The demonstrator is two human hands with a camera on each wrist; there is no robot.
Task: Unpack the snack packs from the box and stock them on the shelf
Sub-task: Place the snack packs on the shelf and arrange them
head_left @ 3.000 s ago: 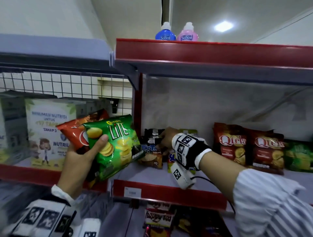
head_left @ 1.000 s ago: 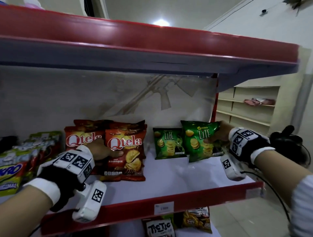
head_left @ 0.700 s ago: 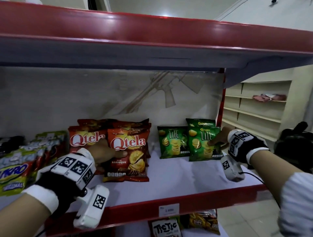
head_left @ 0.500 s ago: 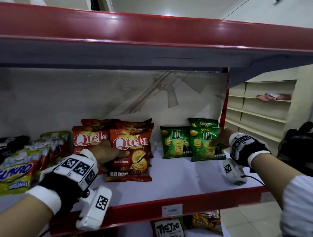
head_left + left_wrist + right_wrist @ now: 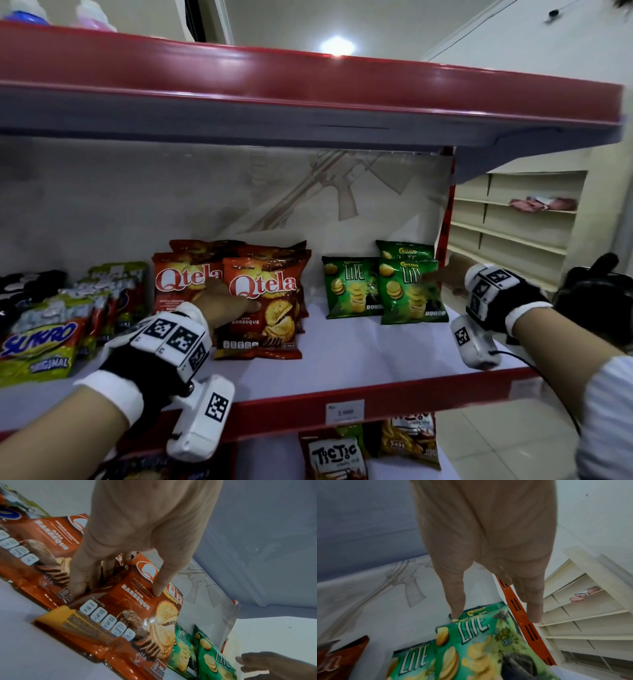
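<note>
Wide red-edged metal shelf (image 5: 342, 356) with a pale deck fills the picture, snack packs standing along its back. Biggest pack in play: the glossy red-orange Qtela barbecue bag (image 5: 263, 305), front of its row. The left hand (image 5: 219, 301) has it, thumb laid across the face, fingers tucked behind its left edge in a pinch. Further right, the smaller green Lite crisp bag (image 5: 409, 291) stands in front of another, beside a third. The right hand (image 5: 452, 274) is at its upper right corner, thumb touching the top edge, fingers stretched out past the bag rather than wrapped round it.

Both bags look placed, I'd say, so this is the squaring-up. Best done gently: nudge each base back until the pack leans on the one behind, labels facing out, then let go slowly so the puffy bags don't topple forward.

Hard to read: the left fingertips behind the red bag, any box, and the blurred packs at far left and on the shelf below.
</note>
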